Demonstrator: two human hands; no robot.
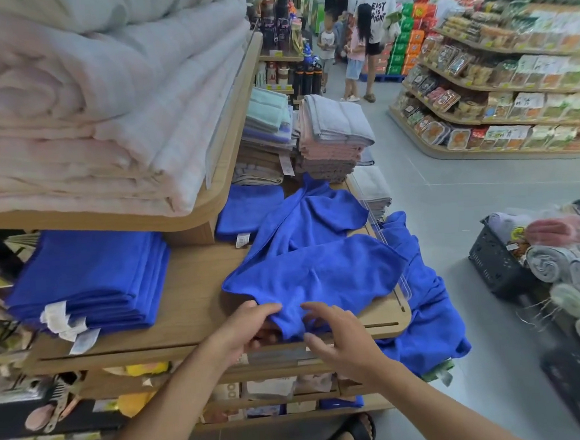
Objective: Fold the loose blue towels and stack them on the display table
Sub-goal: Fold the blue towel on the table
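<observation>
A loose blue towel [314, 269] lies crumpled on the wooden display table [191, 305], its near corner hanging at the front edge. My left hand [251, 329] pinches that corner from the left. My right hand [338, 336] hovers just right of the corner with fingers spread and relaxed, touching the cloth at most lightly. A second loose blue towel [428, 306] hangs over the table's right end toward the floor. A folded stack of blue towels [87, 282] sits at the left of the table, and one more folded blue towel [246, 209] lies at the back.
An upper shelf [228, 145] loaded with pale quilts overhangs the table's back left. Stacks of grey and pink towels [331, 138] stand behind. A black crate of rolled towels [504, 259] sits on the floor to the right. Shoppers [368, 35] stand far down the aisle.
</observation>
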